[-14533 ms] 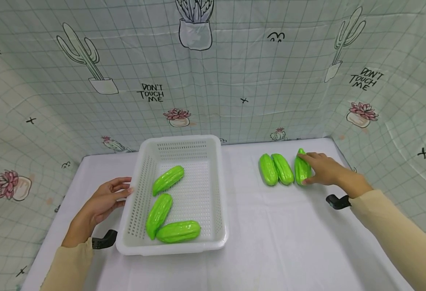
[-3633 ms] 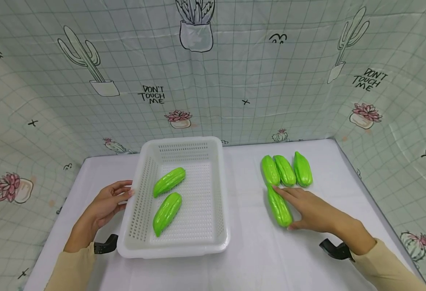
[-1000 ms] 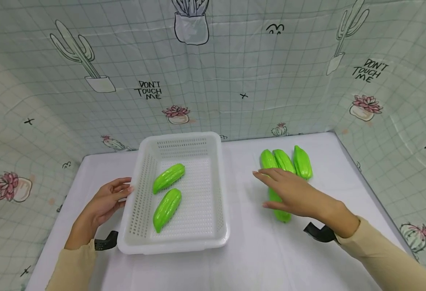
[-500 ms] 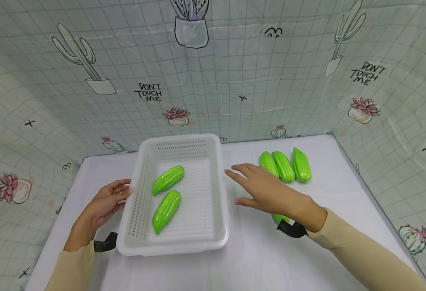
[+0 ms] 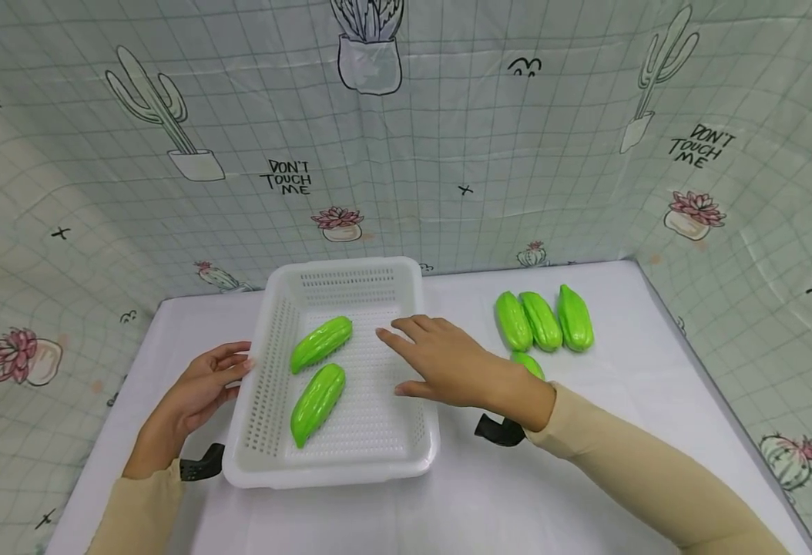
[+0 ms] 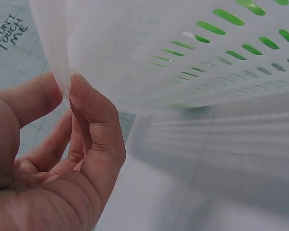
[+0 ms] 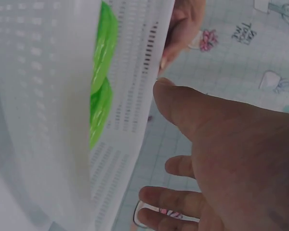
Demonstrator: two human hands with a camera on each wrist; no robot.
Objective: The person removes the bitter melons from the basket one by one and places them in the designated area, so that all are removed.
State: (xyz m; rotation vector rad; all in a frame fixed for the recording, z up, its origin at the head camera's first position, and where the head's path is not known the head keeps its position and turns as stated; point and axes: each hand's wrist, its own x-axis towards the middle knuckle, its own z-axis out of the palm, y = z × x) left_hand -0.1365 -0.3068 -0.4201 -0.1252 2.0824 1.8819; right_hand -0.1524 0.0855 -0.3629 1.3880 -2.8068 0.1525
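A white perforated plastic basket (image 5: 423,308) stands left of the table's middle. Two glossy green, ridged, gourd-like vegetables lie in it: the upper gourd (image 5: 321,344) and the lower gourd (image 5: 317,405). My left hand (image 5: 201,389) pinches the basket's left rim between thumb and fingertips, as the left wrist view shows closely. Over the basket's right side hovers my right hand (image 5: 451,362), fingers spread and holding nothing. In the right wrist view its thumb and fingers (image 7: 173,199) are apart, with the two gourds beyond the basket wall.
Three similar gourds (image 5: 543,321) lie side by side on the white-covered table (image 5: 621,432) at back right. Another gourd (image 5: 527,364) is partly hidden behind my right forearm. A patterned cloth backdrop (image 5: 434,123) rises behind and at both sides.
My right hand set a gourd on the table at right, released it and moved left, empty, over the basket. Earlier the basket held three gourds. The left hand stayed on the rim.
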